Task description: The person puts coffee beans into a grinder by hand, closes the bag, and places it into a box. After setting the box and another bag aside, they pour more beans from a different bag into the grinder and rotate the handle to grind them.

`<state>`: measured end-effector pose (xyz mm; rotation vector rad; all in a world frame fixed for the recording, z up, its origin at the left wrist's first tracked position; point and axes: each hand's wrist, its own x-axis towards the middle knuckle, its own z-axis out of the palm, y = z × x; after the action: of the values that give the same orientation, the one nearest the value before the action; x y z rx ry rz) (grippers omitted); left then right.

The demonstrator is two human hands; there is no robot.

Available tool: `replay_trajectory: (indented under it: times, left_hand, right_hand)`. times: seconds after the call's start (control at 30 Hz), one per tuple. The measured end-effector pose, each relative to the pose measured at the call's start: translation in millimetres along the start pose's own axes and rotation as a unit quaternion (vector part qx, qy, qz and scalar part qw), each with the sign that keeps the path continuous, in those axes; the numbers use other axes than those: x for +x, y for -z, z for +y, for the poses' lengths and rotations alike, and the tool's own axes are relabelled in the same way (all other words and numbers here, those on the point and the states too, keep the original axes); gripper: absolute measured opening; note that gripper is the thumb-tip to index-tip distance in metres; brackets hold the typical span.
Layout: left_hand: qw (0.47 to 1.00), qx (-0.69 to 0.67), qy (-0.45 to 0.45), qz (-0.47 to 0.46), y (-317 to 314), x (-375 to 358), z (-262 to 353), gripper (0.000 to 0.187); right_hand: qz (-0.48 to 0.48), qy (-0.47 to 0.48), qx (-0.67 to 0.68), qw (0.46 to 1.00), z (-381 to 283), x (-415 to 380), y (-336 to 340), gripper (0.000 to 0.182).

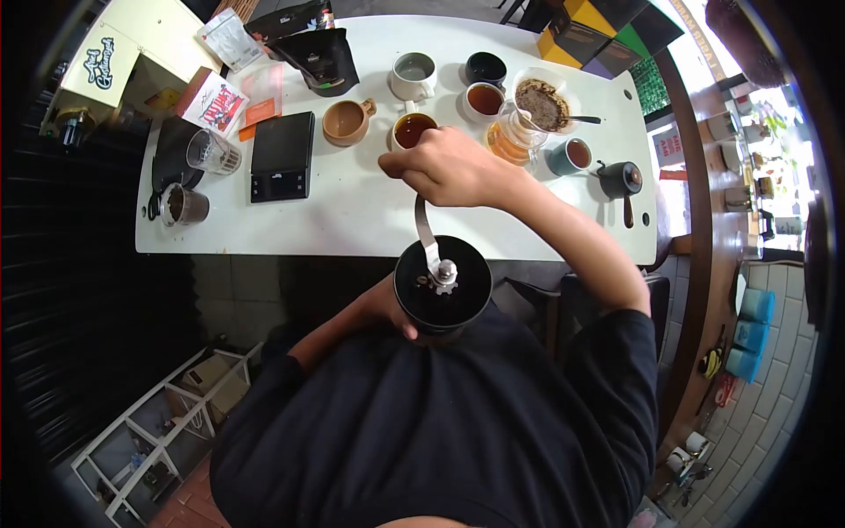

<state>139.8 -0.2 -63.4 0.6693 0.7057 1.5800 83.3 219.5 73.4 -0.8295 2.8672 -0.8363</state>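
Note:
A black hand grinder (466, 280) is held against the front of the body, below the table's front edge. Its open top shows a metal hub and a few beans. My left hand (393, 308) wraps round the grinder's left side, fingers partly hidden beneath it. From the hub a curved metal crank (426, 231) runs up to my right hand (444, 167), which is closed over its end; the knob is hidden in the fingers. Just beyond that hand stands a cup of dark liquid (412, 130).
The white table (352, 224) bears a black scale (282, 158), a brown cup (346, 121), a glass server (513, 139), a dripper with wet grounds (544, 104), a teal cup (570, 157), a small black pot (620, 179), a glass (214, 152) and a jar of grounds (187, 205).

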Motion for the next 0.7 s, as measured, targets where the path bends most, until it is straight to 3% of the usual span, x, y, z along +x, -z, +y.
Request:
replay_trajectory:
  times: [0.07,0.17,0.23,0.3,0.33,0.37,0.43,0.6,0.7]
  left_hand:
    - [1.000,0.001,0.010,0.013,-1,-2,-3,0.123]
    - [1.000,-0.009,0.022,-0.006,12,-5,-14,0.118]
    - [0.996,0.084,-0.029,0.002,18,-9,-17,0.108]
    - [0.996,-0.040,-0.071,-0.032,11,1,3,0.105]
    - [0.993,-0.054,-0.073,0.071,-11,-2,26,0.107]
    - [0.993,-0.053,-0.075,0.072,-14,-1,33,0.107]
    - [0.981,-0.002,-0.036,0.190,-20,-2,36,0.120]
    - [0.977,0.095,-0.024,0.189,-33,4,66,0.123]
    - [0.975,0.094,0.002,0.199,-29,5,65,0.126]
  right_hand:
    - [0.062,-0.008,0.019,0.998,2,-8,-4,0.019]
    - [0.062,-0.050,0.018,0.997,7,-24,-2,0.019]
    - [0.062,-0.049,0.014,0.997,8,-38,3,0.018]
    - [0.093,-0.083,0.036,0.992,11,-61,5,0.017]
    - [0.085,-0.099,0.023,0.991,11,-78,4,0.015]
    - [0.076,-0.115,0.011,0.990,7,-94,2,0.012]
    - [0.135,-0.129,0.016,0.982,-18,-115,5,0.015]
    - [0.136,-0.027,-0.079,0.987,-67,-142,21,0.022]
    - [0.116,0.108,-0.143,0.977,-98,-133,33,0.015]
